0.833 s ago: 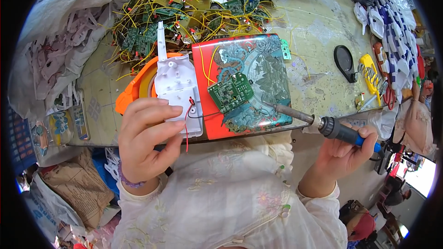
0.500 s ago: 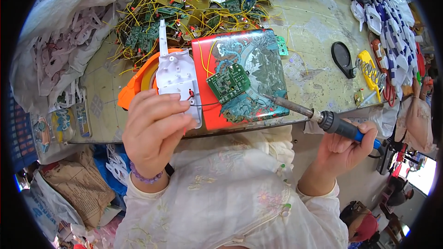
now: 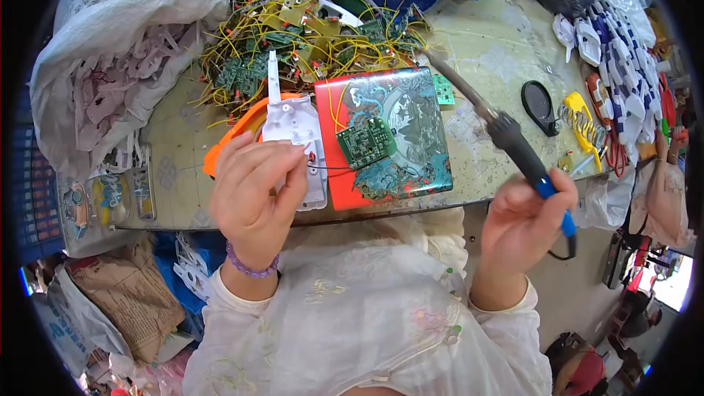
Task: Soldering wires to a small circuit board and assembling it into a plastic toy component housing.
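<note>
My right hand (image 3: pixel 522 224) grips a soldering iron (image 3: pixel 519 148) by its dark and blue handle, the metal tip pointing up and away above the table. A green circuit board (image 3: pixel 366 144) with yellow wires lies on a red box with a worn, patterned top (image 3: pixel 422 132). My left hand (image 3: pixel 257 194), with a purple bead bracelet at the wrist, has its thumb and fingertips pinched together over a white plastic housing (image 3: pixel 293 119). Whatever sits in the pinch is hidden. A thin dark wire (image 3: pixel 330 168) runs from beside these fingers to the board. Behind the housing lies an orange ring-shaped part (image 3: pixel 235 134).
A heap of circuit boards with yellow wires (image 3: pixel 293 48) covers the back of the table. At left stands a white sack (image 3: pixel 125 22) of white plastic parts. To the right lie a black oval part (image 3: pixel 539 106), a yellow soldering-iron stand (image 3: pixel 581 121) and a row of white-and-blue pieces (image 3: pixel 620 66).
The soldering iron has lifted away from the circuit board, its tip swinging up toward the back. My left hand has shifted slightly right, its fingers more curled together.
</note>
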The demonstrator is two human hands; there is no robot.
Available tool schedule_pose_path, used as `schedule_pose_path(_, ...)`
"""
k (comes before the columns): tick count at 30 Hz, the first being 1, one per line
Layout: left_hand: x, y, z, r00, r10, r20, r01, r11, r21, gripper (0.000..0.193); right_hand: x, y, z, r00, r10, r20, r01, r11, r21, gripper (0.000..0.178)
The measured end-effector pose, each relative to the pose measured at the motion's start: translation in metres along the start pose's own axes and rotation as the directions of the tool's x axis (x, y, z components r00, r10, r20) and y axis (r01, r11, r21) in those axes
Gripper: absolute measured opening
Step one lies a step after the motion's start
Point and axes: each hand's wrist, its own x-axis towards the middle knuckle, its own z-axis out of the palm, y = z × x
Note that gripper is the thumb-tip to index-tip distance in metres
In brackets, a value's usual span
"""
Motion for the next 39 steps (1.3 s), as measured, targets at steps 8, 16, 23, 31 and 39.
schedule_pose_path(8,0.014,0.011,-0.001,0.982,0.054,0.181,-0.027,0.989,-0.144,0.025,0.011,0.012,0.046,0.760,-0.159,0.631,0.427,0.853,-0.300,0.030)
schedule_pose_path(16,0.030,0.017,-0.001,0.931,0.208,0.300,-0.157,0.970,-0.183,0.026,0.012,0.015,0.053,0.705,-0.228,0.671,0.610,0.677,-0.411,0.027)
schedule_pose_path(23,0.039,0.022,0.001,0.855,0.268,0.445,-0.212,0.962,-0.173,0.023,0.013,0.018,0.048,0.683,-0.213,0.699,0.620,0.674,-0.401,0.030)
schedule_pose_path(31,0.047,0.033,0.001,0.824,0.268,0.499,-0.263,0.961,-0.082,0.021,0.013,0.023,0.029,0.772,-0.308,0.556,0.533,0.790,-0.303,0.046)
schedule_pose_path(39,0.045,0.035,0.000,0.819,0.264,0.510,-0.289,0.957,-0.032,0.021,0.010,0.005,-0.020,0.914,-0.262,0.310,0.343,0.906,-0.248,0.044)
